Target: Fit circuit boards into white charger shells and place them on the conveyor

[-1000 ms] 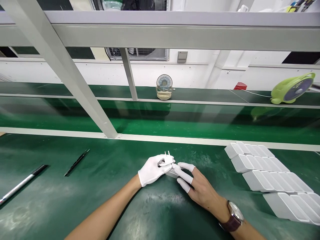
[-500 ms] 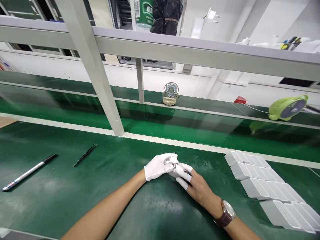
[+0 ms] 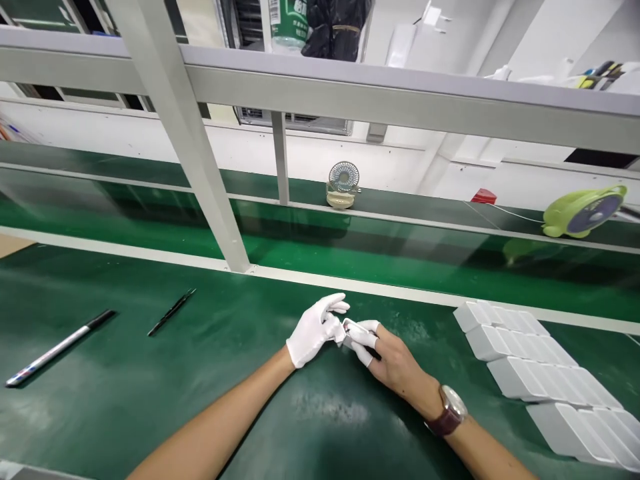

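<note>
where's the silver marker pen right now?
In the head view the silver marker pen lies on the green bench at far left, just left of the thin black tool and well away from both hands.

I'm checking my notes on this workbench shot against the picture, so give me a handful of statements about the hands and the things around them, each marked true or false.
1. The left hand wears a full white glove. True.
2. The right hand wears a full glove too. False: only white covers on its fingertips; the back of the hand is bare.
3. Both hands meet on a small white part. True.
4. The white blocks lie to the left of the hands. False: they lie in rows to the right.
5. A wristwatch sits on the right wrist. True.
6. The pen is in the left hand. False: it lies on the green surface, far left.
</note>
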Demonstrator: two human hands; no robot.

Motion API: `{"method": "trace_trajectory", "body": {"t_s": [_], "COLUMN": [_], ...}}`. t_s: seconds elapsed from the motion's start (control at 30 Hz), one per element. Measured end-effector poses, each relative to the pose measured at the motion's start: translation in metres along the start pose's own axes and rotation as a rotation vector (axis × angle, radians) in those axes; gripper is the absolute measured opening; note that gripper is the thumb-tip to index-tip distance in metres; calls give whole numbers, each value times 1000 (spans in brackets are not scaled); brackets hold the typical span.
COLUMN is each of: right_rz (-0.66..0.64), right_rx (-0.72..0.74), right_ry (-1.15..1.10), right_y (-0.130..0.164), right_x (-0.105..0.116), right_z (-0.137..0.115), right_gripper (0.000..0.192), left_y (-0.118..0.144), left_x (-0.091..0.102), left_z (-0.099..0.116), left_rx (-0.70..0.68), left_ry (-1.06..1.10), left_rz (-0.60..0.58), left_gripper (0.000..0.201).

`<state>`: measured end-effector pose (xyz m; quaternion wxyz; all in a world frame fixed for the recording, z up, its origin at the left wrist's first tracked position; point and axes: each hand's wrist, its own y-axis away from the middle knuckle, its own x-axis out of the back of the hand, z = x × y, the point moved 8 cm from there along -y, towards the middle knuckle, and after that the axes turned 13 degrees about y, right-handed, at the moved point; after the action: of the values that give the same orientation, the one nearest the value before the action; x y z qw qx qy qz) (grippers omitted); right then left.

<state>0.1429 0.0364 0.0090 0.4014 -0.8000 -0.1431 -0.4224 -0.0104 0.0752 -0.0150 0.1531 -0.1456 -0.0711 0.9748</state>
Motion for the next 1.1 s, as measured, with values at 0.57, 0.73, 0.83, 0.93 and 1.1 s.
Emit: {"method": "trace_trajectory", "body": {"t_s": [0.57,0.73,0.83,0.93,1.1], "right_rz": [-38,-53,-48,-85,-53], "right_rx": [-117,-127,-132,-108,-79], "right_ry": [20,22,57,97,166], "right_y": [7,7,8,9,12], "right_x": [-8,-7,-8,-12,-15], "right_z": [11,11,10,8,6], "right_gripper": [52,47,50,48,48], "left_y": [-3,-3,-4,-4,-3], "left_x": [-8,-9,-9,-10,-8], "left_z": [-7,-8,-7,-7,-9], "left_rx": [204,206,196,195,207], "left_ry": [39,43,31,20,14], "left_rz": [19,13,1,-10,-5], "left_gripper": [44,42,42,41,42]}}
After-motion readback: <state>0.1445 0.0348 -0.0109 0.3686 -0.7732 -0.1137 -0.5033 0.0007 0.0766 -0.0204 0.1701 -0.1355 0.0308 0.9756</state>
